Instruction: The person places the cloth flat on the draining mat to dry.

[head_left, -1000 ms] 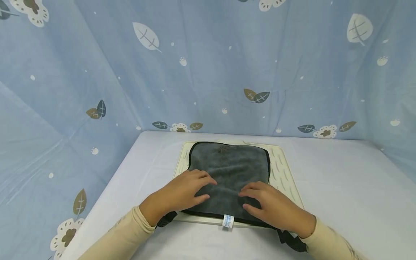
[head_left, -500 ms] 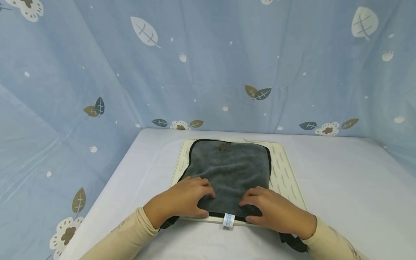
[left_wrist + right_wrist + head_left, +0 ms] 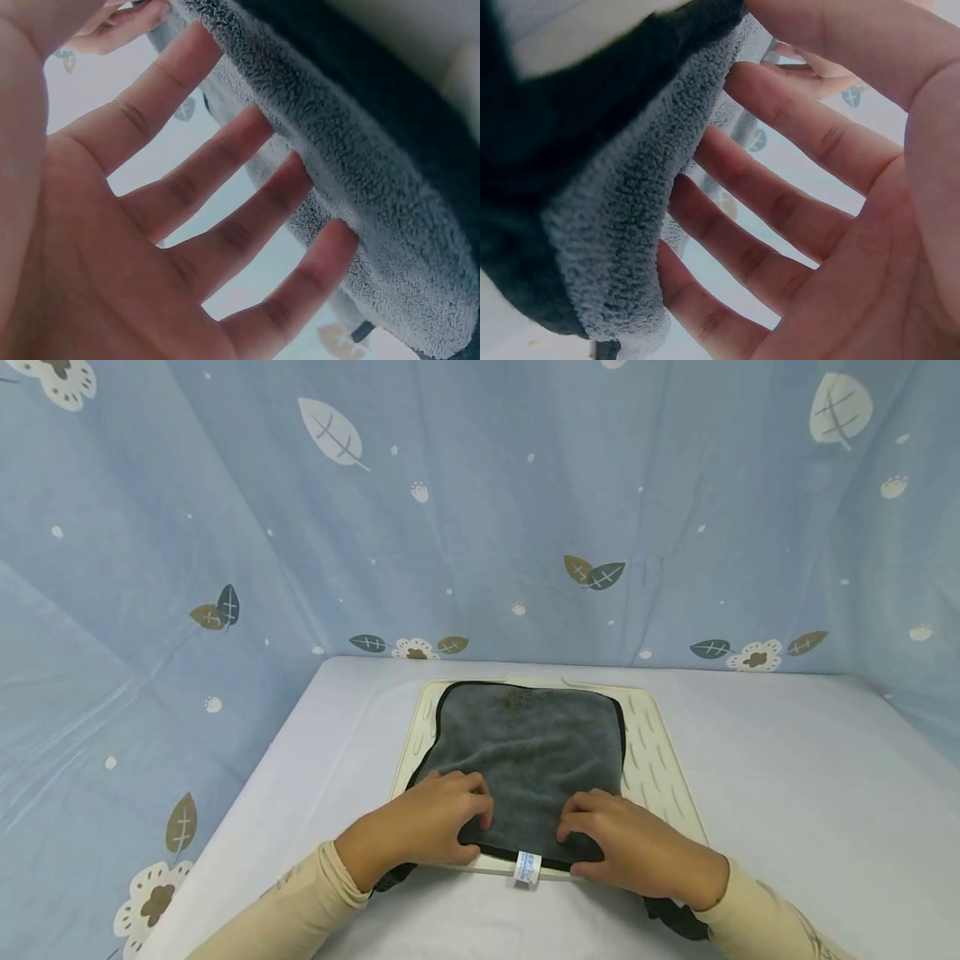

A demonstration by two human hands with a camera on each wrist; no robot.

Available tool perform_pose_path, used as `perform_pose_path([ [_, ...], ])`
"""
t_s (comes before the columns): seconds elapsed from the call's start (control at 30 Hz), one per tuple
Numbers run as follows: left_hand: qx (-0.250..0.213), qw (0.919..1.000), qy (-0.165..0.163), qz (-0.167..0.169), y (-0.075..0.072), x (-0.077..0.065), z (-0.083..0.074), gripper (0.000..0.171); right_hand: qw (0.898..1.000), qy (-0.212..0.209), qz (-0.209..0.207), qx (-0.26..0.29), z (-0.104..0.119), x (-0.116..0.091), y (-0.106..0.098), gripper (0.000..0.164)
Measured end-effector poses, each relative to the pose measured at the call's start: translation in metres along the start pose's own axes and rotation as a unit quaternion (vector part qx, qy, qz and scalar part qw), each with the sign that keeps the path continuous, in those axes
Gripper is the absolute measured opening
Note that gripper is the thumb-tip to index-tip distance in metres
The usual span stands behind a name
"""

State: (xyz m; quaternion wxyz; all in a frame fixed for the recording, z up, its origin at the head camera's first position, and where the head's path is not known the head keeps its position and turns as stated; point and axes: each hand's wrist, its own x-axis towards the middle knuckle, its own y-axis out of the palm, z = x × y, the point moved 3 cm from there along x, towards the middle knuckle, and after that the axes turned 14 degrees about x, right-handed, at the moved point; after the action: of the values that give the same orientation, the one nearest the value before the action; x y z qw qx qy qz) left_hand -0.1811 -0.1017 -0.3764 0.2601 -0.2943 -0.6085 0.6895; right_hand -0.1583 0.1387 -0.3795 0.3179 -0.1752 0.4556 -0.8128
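Observation:
A grey plush cloth (image 3: 525,752) with black edging lies over a cream ridged mat (image 3: 662,768) in the head view. A dark brown mark shows near the cloth's far edge, and a white tag (image 3: 528,867) sticks out at its near edge. My left hand (image 3: 431,818) rests its fingertips on the cloth's near left part, thumb by the edging. Mirroring it, my right hand (image 3: 630,843) touches the near right part, thumb at the edge. Both wrist views show spread, slightly bent fingers with their tips against the plush pile (image 3: 375,165).
Black straps (image 3: 677,918) hang from the near corners, partly hidden by the wrists. Under the mat is a table with a white cover (image 3: 795,777). A blue leaf-patterned curtain (image 3: 480,527) hangs behind and at both sides.
Both hands have drawn slightly toward the near edge, thumbs now at the edging. The fingers have bent more, and the cloth's near left side has shifted a little. The head view has tilted down slightly.

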Motion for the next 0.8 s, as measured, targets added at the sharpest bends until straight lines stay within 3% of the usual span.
perform_pose_path([
  [0.57,0.011,0.9994,0.000,-0.034,-0.0020,-0.0004,-0.0006,0.017,1.000,0.001,-0.010,-0.018,-0.0014,0.0001,-0.0003,0.025],
  [0.8,0.002,0.9996,-0.005,-0.028,-0.0003,0.0002,-0.0012,0.018,1.000,-0.003,-0.007,-0.029,-0.0001,-0.0004,0.0011,0.025],
])
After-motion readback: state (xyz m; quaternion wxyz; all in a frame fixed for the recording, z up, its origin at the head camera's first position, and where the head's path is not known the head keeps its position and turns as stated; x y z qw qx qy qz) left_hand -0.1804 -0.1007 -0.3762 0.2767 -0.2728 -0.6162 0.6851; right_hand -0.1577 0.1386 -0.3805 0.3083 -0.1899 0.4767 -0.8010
